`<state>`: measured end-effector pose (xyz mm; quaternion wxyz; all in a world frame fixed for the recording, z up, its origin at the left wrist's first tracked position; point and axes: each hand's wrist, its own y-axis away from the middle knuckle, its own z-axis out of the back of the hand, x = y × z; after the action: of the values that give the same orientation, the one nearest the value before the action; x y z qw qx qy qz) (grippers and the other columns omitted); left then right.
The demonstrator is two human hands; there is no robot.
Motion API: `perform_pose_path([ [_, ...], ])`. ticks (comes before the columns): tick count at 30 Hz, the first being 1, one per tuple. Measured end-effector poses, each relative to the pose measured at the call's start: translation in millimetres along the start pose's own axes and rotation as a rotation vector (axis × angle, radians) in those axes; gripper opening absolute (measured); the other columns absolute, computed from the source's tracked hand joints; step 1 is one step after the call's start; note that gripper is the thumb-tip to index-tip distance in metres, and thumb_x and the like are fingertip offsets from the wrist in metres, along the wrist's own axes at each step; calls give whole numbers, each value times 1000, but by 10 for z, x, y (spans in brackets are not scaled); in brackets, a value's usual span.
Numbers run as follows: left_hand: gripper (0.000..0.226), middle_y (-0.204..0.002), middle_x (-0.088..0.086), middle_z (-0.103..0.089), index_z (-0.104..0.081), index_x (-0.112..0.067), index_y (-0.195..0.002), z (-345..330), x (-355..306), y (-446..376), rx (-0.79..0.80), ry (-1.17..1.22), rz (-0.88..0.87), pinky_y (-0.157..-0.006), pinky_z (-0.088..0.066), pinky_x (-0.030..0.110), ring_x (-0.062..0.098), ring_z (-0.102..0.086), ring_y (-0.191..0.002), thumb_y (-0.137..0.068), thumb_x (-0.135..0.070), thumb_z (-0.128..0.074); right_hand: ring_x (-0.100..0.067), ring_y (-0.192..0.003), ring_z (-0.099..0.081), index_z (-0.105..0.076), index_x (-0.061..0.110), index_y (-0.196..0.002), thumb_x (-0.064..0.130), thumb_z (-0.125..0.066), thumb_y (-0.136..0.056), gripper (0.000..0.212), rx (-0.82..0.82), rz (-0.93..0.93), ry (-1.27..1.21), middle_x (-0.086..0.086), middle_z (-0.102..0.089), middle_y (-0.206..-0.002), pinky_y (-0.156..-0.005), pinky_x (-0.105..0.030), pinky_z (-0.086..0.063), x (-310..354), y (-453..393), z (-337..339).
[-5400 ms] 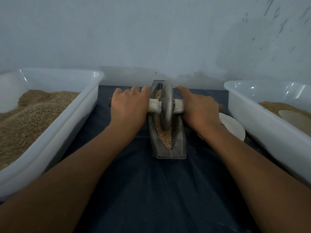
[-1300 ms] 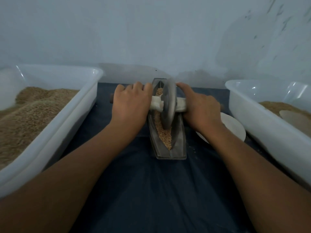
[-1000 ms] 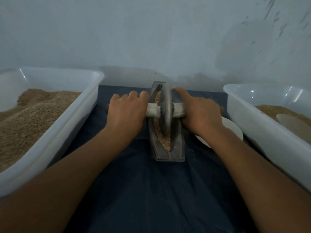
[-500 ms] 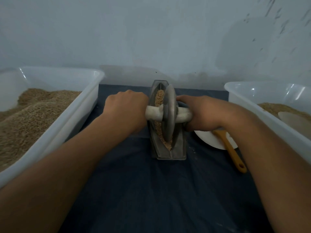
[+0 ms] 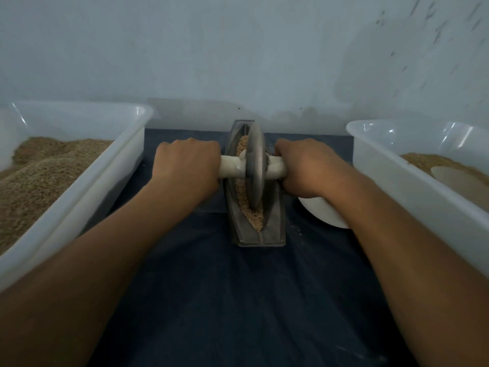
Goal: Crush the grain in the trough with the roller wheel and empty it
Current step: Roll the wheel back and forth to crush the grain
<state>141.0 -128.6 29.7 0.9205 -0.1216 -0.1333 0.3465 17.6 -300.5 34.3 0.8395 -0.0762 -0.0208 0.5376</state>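
Though both forearms fill the lower corners, much stays hidden: the right forearm covers most of a round white plate (image 5: 324, 213) lying on the dark blue cloth (image 5: 238, 300), so only its near rim shows. Both white plastic tubs are cut off by the edges of the view, the left tub (image 5: 111, 160) heaped with brown grain, the right tub (image 5: 383, 168) holding a lower layer of it along with a pale rounded thing (image 5: 460, 184) I cannot identify. The ends of the roller's pale axle handle (image 5: 231, 166) vanish inside the two fists.

The left hand (image 5: 186, 166) is curled tightly round the left part of that handle, knuckles up and fingers wrapped out of sight. The right hand (image 5: 304, 168) grips the right part the same way. The hands sit level with each other, apart, with the grey metal roller wheel (image 5: 255, 165) upright between them.

The wheel stands on edge in the narrow, boat-shaped grey metal trough (image 5: 258, 234), which lies lengthwise on the cloth between the tubs, its far tip close to the pale wall (image 5: 238, 49). The wheel sits about midway along the trough. Tan grain (image 5: 252, 214) lies in the groove, visible just nearer than the wheel and again beyond it on the left side; what is under the wheel itself is hidden.
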Motion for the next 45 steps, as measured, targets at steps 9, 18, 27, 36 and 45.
perform_pose_path([
  [9,20,-80,-2,-51,-47,-26,-90,-179,10,-264,-36,-30,0,-66,-34,35,20,-46,-72,-84,-28,-66,-17,-67,-36,-42,19,-86,21,-75,-76,35,-89,-28,30,5,-32,-74,-50,-29,-20,-53,-230,-92],
  [18,25,-95,5,-65,-60,-22,-105,-311,-2,-544,-71,-57,28,-66,-35,34,27,-63,-86,-83,-26,-70,-23,-79,-52,-55,21,-94,31,-78,-74,32,103,10,129,-9,-65,-103,-65,-30,-41,-122,-624,32],
  [27,20,-86,5,-63,-60,-23,-100,-422,43,-675,-169,-42,41,-61,-33,33,27,-59,-74,-82,-27,-70,-11,-72,-56,-73,15,-104,31,-81,-74,35,433,-42,149,3,-66,-89,-52,-28,-36,-79,-853,207],
  [36,17,-80,3,-63,-55,-20,-94,-355,-35,-500,-250,-132,35,-62,-29,33,25,-59,-67,-84,-26,-67,-18,-71,-55,-66,24,-114,29,-71,-79,35,158,-32,66,-1,-63,-92,-56,-27,-38,-130,-722,-22],
  [45,19,-83,2,-61,-48,-18,-96,-311,-69,-226,-255,-83,41,-66,-26,34,19,-41,-61,-85,-23,-63,-22,-76,-51,-60,26,-107,25,-72,-77,32,-90,-83,66,-1,-64,-96,-57,-29,-33,-51,-317,-116],
])
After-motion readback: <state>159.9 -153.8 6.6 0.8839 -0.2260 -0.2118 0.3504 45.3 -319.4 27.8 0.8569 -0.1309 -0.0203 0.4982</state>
